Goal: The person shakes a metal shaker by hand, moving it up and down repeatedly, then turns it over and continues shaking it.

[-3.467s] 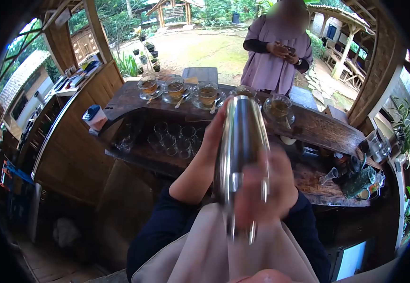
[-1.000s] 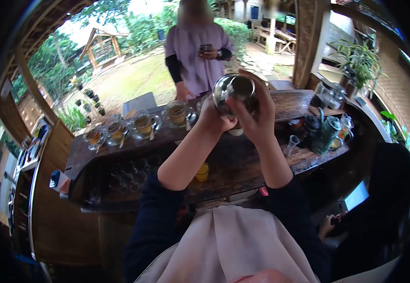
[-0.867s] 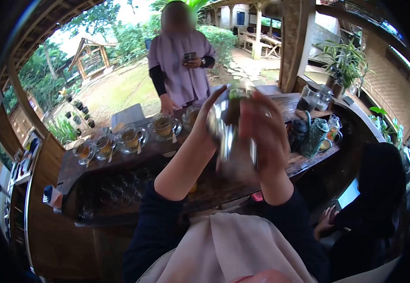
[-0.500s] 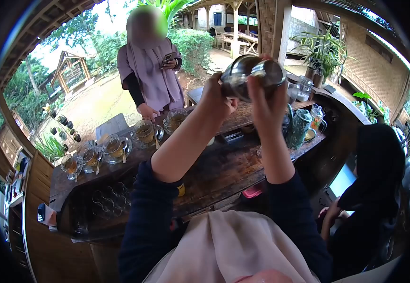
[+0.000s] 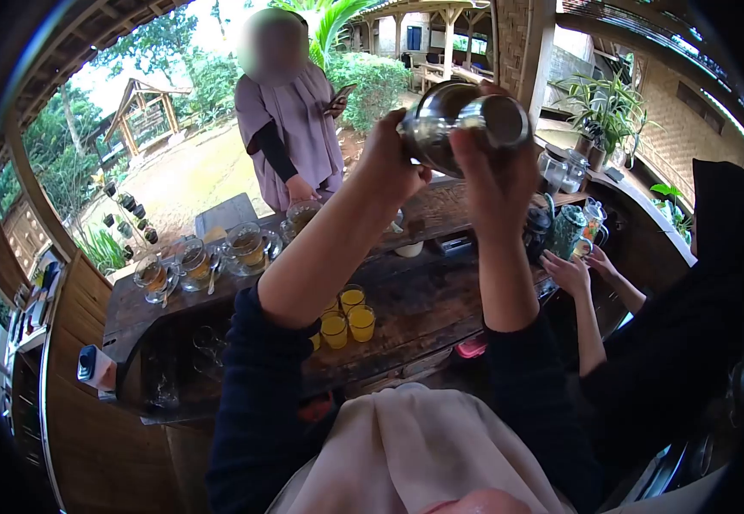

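Observation:
Both my hands hold up a shiny steel cocktail shaker (image 5: 440, 110), tilted in front of me above the counter. My left hand (image 5: 396, 158) is wrapped round one end of it. Around the other end, with the round base (image 5: 505, 122) facing toward me, my right hand (image 5: 498, 167) is closed. Part of the shaker is covered by my fingers. Below my forearms stand several small glasses of yellow drink (image 5: 360, 322) on the dark wooden counter (image 5: 415, 317).
Glass cups of tea on saucers (image 5: 247, 247) line the counter's far edge. A person with a phone (image 5: 295, 137) stands beyond it. At right, a co-worker's hands (image 5: 573, 272) are at a green patterned pitcher (image 5: 567, 230). Glass jars (image 5: 564, 170) stand behind.
The co-worker at right has reached forward to the green pitcher. My view has shifted, and more yellow glasses show below my arms. The shaker stays raised in both my hands.

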A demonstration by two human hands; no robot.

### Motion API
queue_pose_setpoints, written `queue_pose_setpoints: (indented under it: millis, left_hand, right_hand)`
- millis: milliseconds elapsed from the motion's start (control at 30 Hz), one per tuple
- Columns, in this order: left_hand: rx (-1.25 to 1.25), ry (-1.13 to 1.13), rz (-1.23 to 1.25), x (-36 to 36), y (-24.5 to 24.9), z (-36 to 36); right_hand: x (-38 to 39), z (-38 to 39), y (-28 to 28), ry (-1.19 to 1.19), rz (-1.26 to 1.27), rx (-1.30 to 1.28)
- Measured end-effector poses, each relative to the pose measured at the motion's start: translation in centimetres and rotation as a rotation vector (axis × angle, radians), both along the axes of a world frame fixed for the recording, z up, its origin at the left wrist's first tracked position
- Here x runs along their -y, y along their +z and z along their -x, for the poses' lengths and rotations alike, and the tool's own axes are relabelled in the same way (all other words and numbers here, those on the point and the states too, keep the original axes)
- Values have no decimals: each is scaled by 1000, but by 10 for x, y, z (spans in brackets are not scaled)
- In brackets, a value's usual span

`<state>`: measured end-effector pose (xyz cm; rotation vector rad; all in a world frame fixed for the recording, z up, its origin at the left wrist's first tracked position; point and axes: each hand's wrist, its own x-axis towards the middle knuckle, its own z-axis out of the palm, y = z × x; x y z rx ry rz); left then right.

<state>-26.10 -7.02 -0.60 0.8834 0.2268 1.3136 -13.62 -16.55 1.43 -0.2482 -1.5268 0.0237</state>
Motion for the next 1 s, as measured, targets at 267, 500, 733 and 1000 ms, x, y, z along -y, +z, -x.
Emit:
queue_pose_setpoints:
  millis: [267, 500, 733, 1000]
  left_hand:
    - [-142, 69, -578, 125, 58, 38]
    - [35, -154, 3, 76, 28, 66]
    - [119, -447, -817, 154, 70, 67]
    - [-259, 124, -449, 100, 37, 66]
  right_hand:
    - [56, 29, 8, -230, -867, 96]
    - [40, 57, 7, 176, 143, -89]
    - [91, 58, -9, -188, -894, 46]
    - [53, 65, 13, 79, -115, -34]
